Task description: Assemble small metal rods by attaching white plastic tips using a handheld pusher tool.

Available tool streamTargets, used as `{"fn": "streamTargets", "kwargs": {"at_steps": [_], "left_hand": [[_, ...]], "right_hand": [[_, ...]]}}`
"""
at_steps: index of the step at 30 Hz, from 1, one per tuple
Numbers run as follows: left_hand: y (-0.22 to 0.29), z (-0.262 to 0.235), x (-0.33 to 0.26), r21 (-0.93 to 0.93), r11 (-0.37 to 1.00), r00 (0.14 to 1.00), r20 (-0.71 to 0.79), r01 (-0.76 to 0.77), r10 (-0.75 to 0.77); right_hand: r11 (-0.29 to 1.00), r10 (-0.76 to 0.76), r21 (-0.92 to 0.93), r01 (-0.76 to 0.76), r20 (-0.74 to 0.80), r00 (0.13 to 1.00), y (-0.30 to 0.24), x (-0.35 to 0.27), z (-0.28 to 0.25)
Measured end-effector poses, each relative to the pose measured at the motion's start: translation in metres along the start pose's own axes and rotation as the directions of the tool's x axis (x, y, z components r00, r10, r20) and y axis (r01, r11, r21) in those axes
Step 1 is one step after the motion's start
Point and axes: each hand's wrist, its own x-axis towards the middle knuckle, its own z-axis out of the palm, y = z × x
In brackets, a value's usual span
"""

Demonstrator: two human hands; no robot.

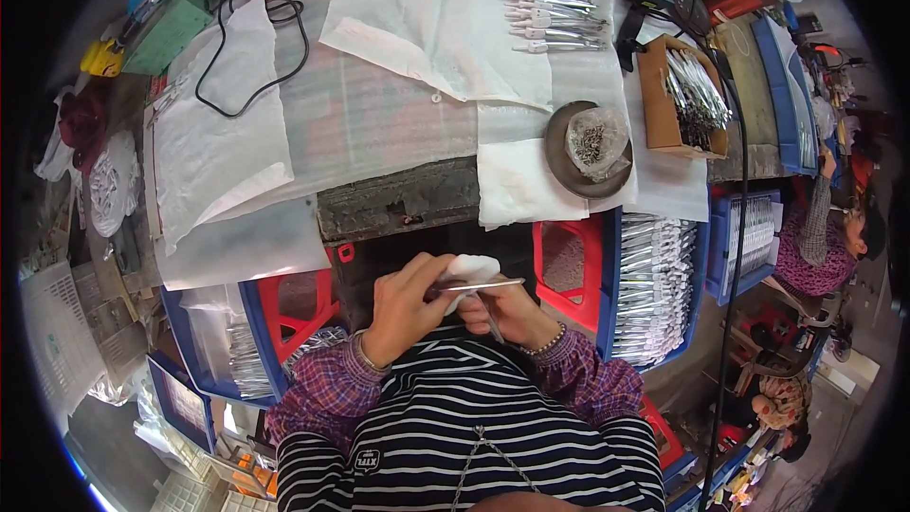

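Close in front of my striped apron, both hands are raised and near each other. My left hand [403, 308] is closed, its fingers pinching one end of a slim silver metal tool [502, 283]. One long arm of the tool points right, and a second arm seems to hang down below my right hand [515, 313]. That hand is closed around a folded white cloth [472, 267], pressed against the metal. My fingers and the cloth hide the tool's middle, so its exact kind cannot be made out.
Ahead, the paper-covered table [398, 123] bears a row of silver tools [559, 0], a brown dish [559, 156] with a bag of small metal parts, and a cardboard box [654, 100] of tools. Blue bins [697, 313] and red stools [573, 275] flank me. People sit at far right.
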Motion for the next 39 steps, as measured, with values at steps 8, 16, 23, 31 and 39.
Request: {"fn": "streamTargets", "kwargs": {"at_steps": [8,16,23,31,39], "left_hand": [[-0.027,-0.041,-0.025,0.155,0.983,0.934,-0.354,0.102,-0.041],[-0.072,-0.142,-0.125,0.371,0.741,0.706,-0.682,0.56,-0.192],[-0.132,-0.201,-0.225,0.689,0.499,0.825,-0.557,0.525,-0.099],[-0.127,-0.2,-0.208,0.758,0.481,0.833,-0.545,0.44,0.096],[-0.075,-0.105,-0.089,0.436,0.891,0.941,-0.337,0.123,0.034]], "right_hand": [[0.999,0.051,-0.006,-0.051,0.109,0.993,-0.007,-0.004,0.013],[0.999,0.044,-0.022,-0.042,0.135,0.99,-0.009,0.001,0.009],[0.997,0.017,-0.077,-0.012,0.055,0.998,-0.017,-0.001,0.015],[0.987,-0.081,-0.138,0.085,0.029,0.996,-0.019,-0.003,0.013],[0.905,-0.321,-0.317,0.283,-0.074,0.944,-0.036,-0.062,0.016]]}}
